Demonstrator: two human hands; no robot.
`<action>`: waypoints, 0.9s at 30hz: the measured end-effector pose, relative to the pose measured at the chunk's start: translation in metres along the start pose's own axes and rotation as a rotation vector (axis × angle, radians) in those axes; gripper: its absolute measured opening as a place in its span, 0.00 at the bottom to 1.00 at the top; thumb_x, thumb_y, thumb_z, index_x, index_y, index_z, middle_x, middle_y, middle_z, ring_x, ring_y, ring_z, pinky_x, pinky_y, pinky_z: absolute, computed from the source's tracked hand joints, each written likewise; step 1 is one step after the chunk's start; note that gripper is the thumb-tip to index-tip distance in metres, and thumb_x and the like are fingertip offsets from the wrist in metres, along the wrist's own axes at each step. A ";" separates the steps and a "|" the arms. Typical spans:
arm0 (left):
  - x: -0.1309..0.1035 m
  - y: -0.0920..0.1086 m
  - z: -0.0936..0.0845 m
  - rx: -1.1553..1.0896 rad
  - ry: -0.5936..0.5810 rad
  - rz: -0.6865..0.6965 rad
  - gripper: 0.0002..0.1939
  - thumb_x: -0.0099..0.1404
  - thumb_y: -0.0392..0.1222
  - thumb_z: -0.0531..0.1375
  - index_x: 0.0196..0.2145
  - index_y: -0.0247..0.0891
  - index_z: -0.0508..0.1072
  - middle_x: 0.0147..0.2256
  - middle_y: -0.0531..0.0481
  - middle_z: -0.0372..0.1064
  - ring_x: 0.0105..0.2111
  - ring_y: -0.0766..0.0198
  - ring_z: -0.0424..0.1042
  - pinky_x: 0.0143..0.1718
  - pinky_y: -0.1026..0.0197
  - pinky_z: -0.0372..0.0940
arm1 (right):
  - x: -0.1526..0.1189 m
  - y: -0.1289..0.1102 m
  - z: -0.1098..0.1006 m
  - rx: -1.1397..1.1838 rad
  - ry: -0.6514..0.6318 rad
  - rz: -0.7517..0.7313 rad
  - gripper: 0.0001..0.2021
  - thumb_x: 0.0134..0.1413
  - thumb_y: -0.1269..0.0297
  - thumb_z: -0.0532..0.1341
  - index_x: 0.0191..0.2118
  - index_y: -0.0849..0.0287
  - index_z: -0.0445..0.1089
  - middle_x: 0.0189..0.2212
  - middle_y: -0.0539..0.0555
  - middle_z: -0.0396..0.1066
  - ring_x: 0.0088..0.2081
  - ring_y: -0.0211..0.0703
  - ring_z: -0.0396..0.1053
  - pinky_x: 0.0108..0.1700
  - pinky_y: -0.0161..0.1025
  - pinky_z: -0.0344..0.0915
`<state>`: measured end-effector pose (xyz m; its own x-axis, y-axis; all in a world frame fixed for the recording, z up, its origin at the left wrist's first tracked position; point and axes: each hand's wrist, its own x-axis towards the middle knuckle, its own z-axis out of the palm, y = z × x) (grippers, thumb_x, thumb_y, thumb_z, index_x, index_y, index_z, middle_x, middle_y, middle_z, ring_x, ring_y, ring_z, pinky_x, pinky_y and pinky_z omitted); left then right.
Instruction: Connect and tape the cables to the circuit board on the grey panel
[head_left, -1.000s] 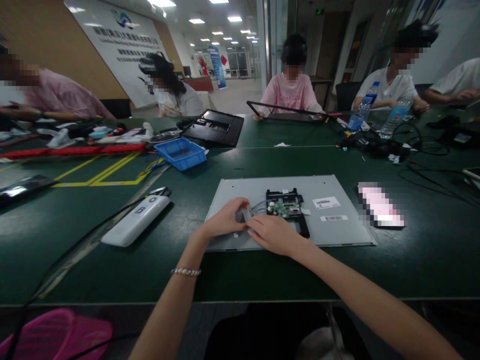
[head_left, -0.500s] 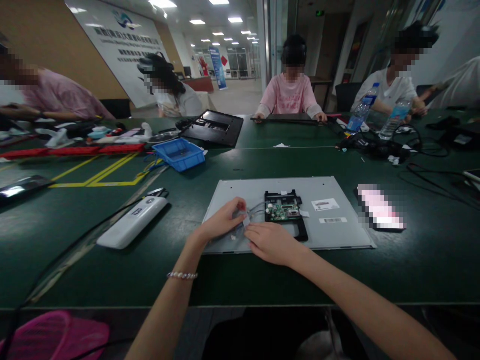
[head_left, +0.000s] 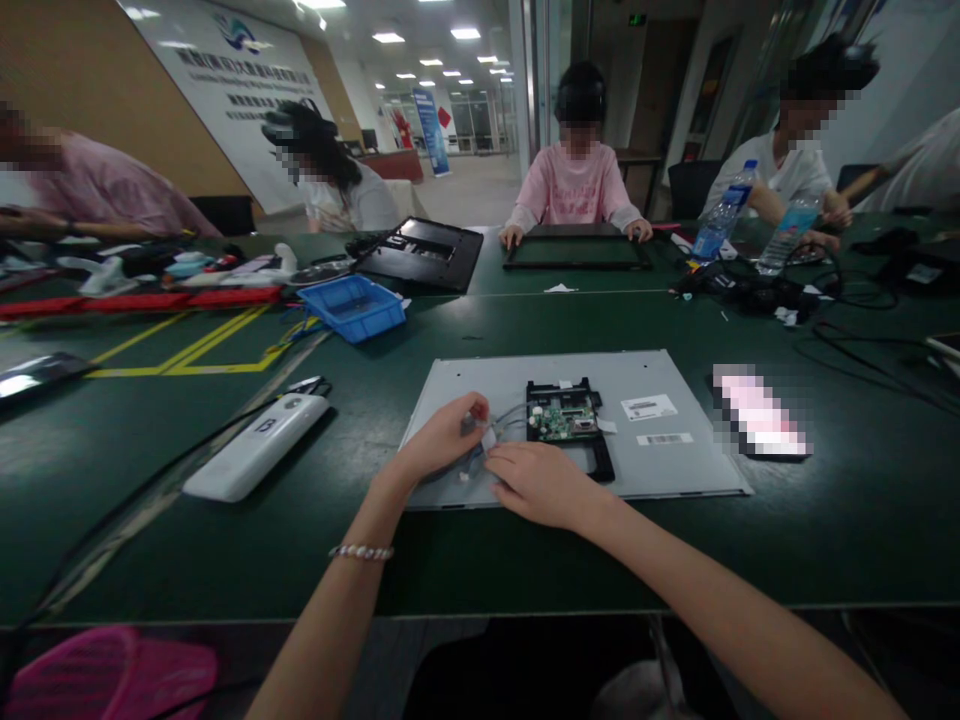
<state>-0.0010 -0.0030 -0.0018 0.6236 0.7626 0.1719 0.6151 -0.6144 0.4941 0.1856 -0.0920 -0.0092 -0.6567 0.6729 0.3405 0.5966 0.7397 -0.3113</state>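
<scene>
Head-worn view, facing forward and down
The single camera looks from the bench's (head_left: 465,560) near side, with the hands (head_left: 540,483) close below and people opposite (head_left: 574,190) farther off.

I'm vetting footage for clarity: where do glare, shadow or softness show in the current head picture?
Head view: pale glare on the green table; head view: a dark shadow along the right side of the white device; head view: the phone screen is pixelated, and the circuit board detail is soft.
</scene>
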 end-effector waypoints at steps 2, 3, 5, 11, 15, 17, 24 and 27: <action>0.000 -0.001 0.000 -0.004 0.006 -0.007 0.10 0.58 0.35 0.53 0.39 0.40 0.65 0.36 0.51 0.68 0.36 0.63 0.67 0.40 0.60 0.61 | -0.001 -0.001 -0.001 0.001 -0.005 0.005 0.12 0.58 0.66 0.52 0.43 0.65 0.68 0.45 0.62 0.70 0.49 0.46 0.65 0.50 0.42 0.61; 0.000 -0.001 0.000 -0.002 0.012 -0.011 0.10 0.57 0.35 0.53 0.39 0.40 0.65 0.36 0.51 0.68 0.36 0.63 0.68 0.40 0.60 0.61 | -0.001 -0.002 -0.002 0.001 -0.008 0.006 0.12 0.59 0.66 0.52 0.43 0.65 0.68 0.44 0.61 0.70 0.49 0.46 0.65 0.50 0.42 0.62; 0.001 -0.002 0.001 0.004 0.025 -0.012 0.10 0.57 0.36 0.53 0.39 0.40 0.65 0.36 0.51 0.68 0.35 0.63 0.68 0.39 0.60 0.61 | -0.002 -0.002 -0.003 0.002 -0.018 0.003 0.12 0.59 0.66 0.52 0.43 0.66 0.68 0.44 0.61 0.71 0.47 0.46 0.66 0.49 0.42 0.62; 0.000 0.001 -0.001 0.039 0.010 0.021 0.10 0.58 0.35 0.53 0.39 0.40 0.65 0.36 0.50 0.66 0.36 0.62 0.66 0.40 0.58 0.61 | -0.006 0.003 -0.008 0.035 -0.058 0.001 0.11 0.60 0.66 0.51 0.41 0.64 0.68 0.41 0.60 0.71 0.45 0.45 0.67 0.47 0.41 0.62; 0.000 -0.001 -0.002 0.106 0.008 0.024 0.10 0.59 0.37 0.53 0.39 0.39 0.65 0.37 0.49 0.65 0.38 0.60 0.66 0.42 0.56 0.61 | -0.005 0.003 -0.010 0.045 -0.064 -0.004 0.11 0.60 0.66 0.51 0.42 0.65 0.68 0.42 0.61 0.71 0.47 0.45 0.67 0.48 0.41 0.62; 0.001 -0.006 -0.001 0.161 0.043 0.019 0.09 0.59 0.37 0.53 0.39 0.39 0.65 0.37 0.48 0.65 0.39 0.59 0.65 0.43 0.55 0.61 | -0.005 0.002 -0.011 0.039 -0.071 -0.001 0.11 0.60 0.67 0.51 0.42 0.65 0.68 0.42 0.61 0.71 0.47 0.45 0.67 0.48 0.41 0.62; 0.001 -0.010 0.000 0.287 0.153 -0.052 0.07 0.61 0.36 0.51 0.37 0.39 0.67 0.35 0.47 0.65 0.36 0.58 0.66 0.40 0.56 0.61 | -0.005 0.004 -0.016 0.042 -0.092 -0.001 0.13 0.61 0.68 0.49 0.42 0.65 0.69 0.39 0.60 0.72 0.43 0.43 0.68 0.46 0.40 0.62; 0.000 -0.006 -0.004 0.303 0.226 -0.075 0.08 0.62 0.36 0.50 0.38 0.39 0.67 0.36 0.47 0.65 0.36 0.59 0.67 0.40 0.57 0.61 | -0.006 0.009 -0.020 0.017 -0.050 -0.056 0.13 0.61 0.68 0.50 0.42 0.64 0.70 0.40 0.60 0.72 0.44 0.43 0.67 0.48 0.41 0.62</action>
<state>-0.0062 0.0017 -0.0018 0.4703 0.8121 0.3453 0.7905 -0.5616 0.2442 0.2045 -0.0894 0.0037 -0.7115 0.6291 0.3131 0.5505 0.7759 -0.3081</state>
